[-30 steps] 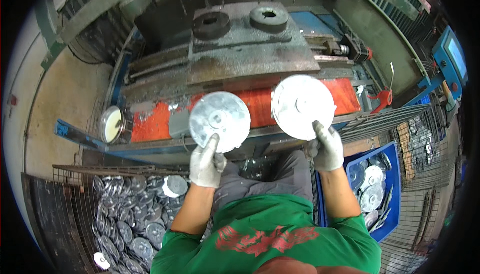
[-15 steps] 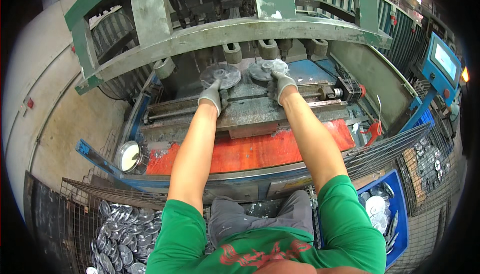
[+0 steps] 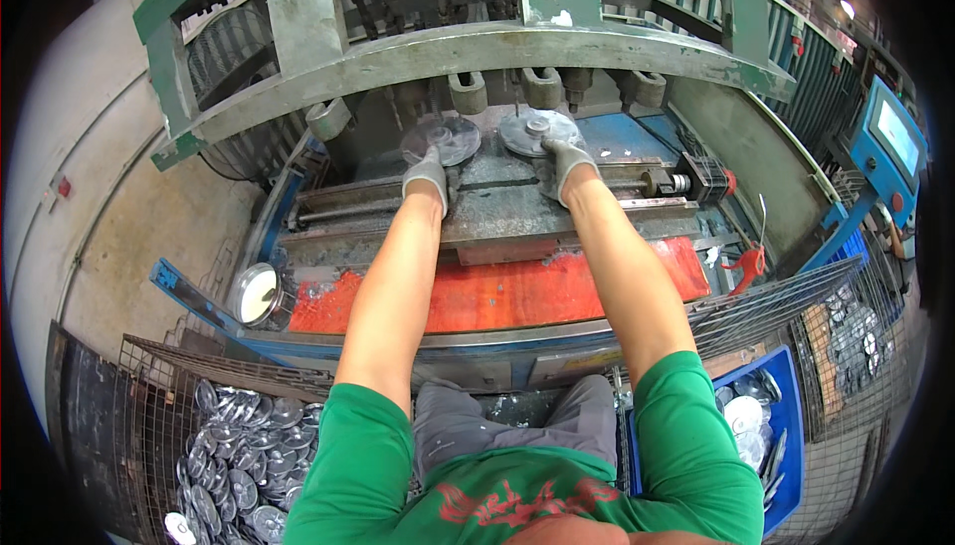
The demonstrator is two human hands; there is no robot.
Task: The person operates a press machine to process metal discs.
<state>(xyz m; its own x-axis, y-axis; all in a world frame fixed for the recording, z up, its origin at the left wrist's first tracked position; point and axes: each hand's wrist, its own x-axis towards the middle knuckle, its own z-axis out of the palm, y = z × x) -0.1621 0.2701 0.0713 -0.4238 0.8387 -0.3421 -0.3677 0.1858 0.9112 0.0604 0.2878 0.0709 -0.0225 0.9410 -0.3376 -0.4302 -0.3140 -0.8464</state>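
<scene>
Two round grey metal discs, each with a raised hub, lie side by side on the machine bed, below a row of metal lugs. My left hand (image 3: 429,175), in a grey glove, grips the near edge of the left disc (image 3: 457,145), thumb on top. Likewise gloved, my right hand (image 3: 569,166) holds the near right edge of the right disc (image 3: 516,134) with its thumb over the rim. The other fingers of both hands are mostly hidden below the discs' edges.
A green and grey machine frame (image 3: 398,58) spans above the discs. Red board (image 3: 497,298) covers the near ledge, with a metal pot (image 3: 261,294) at left and a red-handled tool (image 3: 748,267) at right. Discs fill a wire basket (image 3: 149,446) and blue bin (image 3: 793,416). A blue control panel (image 3: 888,137) stands right.
The whole view has shifted slightly. Both hands stay at the near edges of their discs, with no clear movement of the discs on the bed.
</scene>
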